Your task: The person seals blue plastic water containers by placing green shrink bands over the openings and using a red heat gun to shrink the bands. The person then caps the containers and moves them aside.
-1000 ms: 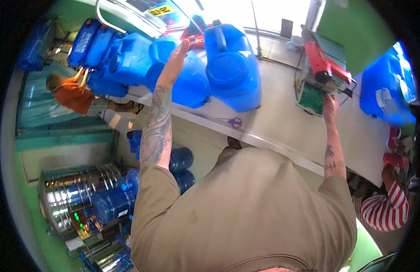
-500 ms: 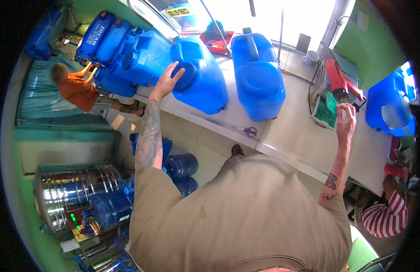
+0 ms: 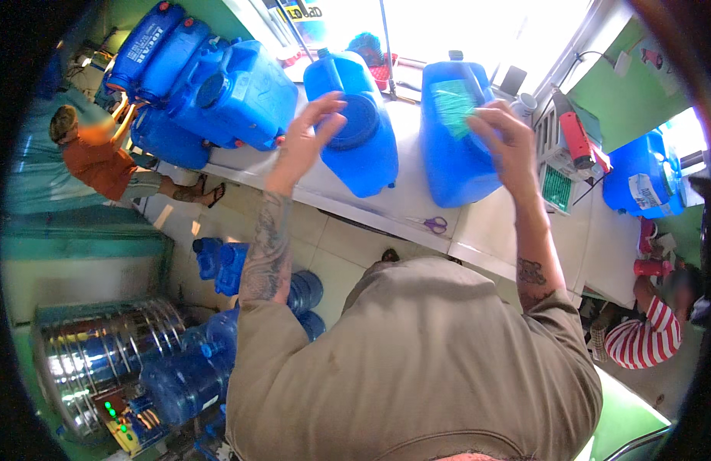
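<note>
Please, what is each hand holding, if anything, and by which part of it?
The right hand holds a green sheet by its right edge. The left hand, open beside a round blue cap, appears to hold nothing.

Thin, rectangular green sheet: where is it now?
In the head view, the green sheet is above and right of centre, in the right hand, in front of a blue plastic jug.
</note>
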{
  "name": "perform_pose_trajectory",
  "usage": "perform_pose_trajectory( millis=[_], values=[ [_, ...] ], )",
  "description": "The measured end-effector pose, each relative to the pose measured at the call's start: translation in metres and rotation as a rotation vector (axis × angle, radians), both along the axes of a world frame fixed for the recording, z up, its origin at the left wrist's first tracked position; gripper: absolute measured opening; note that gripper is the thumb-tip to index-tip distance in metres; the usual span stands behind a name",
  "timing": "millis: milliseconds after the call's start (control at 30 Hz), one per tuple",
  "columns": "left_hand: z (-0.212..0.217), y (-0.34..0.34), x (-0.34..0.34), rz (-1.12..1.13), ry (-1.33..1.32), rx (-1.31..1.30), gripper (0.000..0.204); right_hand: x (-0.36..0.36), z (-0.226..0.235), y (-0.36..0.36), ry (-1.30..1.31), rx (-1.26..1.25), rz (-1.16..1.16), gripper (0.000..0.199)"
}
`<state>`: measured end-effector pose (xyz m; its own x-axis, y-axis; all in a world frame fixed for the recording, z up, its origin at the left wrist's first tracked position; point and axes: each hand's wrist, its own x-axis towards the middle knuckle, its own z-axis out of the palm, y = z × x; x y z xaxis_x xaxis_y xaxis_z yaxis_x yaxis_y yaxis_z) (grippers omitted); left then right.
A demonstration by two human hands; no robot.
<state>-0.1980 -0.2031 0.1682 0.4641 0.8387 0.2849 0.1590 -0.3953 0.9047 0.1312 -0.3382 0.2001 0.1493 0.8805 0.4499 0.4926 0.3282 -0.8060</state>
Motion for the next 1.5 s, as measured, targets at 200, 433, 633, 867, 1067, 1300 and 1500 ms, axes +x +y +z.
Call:
perform_pose_trajectory(
  millis=[200, 433, 633, 867, 1067, 1300, 1500],
  values=[
    [0.022, -0.028, 0.032, -0.016, 0.067, 0.155, 0.027, -0.088, -0.009, 0.049, 0.028, 0.052, 0.1, 0.02],
    [0.019, -0.005, 0.028, 0.082, -0.07, 0.471, 0.011, -0.092, -0.013, 0.07, 0.206, -0.119, 0.135, 0.024],
    [0.046, 0.028, -0.014, -0.389, -0.083, 0.004, 0.041, -0.053, 0.007, 0.077, 0.022, -0.211, 0.512, 0.026],
    [0.058, 0.052, -0.035, -0.281, 0.648, 0.532, 0.048, -0.046, 0.01, 0.094, -0.537, -0.012, 0.395, 0.023],
    [0.039, 0.074, -0.035, -0.185, 0.705, 0.804, 0.03, -0.049, -0.005, 0.116, -0.751, 0.098, 0.35, 0.02],
    [0.032, 0.085, -0.034, -0.233, 0.657, 0.236, 0.019, -0.063, -0.042, 0.131, -0.522, -0.115, 0.382, 0.023],
    [0.033, 0.074, -0.042, -0.383, 0.679, 0.201, 0.019, -0.067, -0.043, 0.119, -0.53, -0.018, 0.445, 0.017]
  ],
)
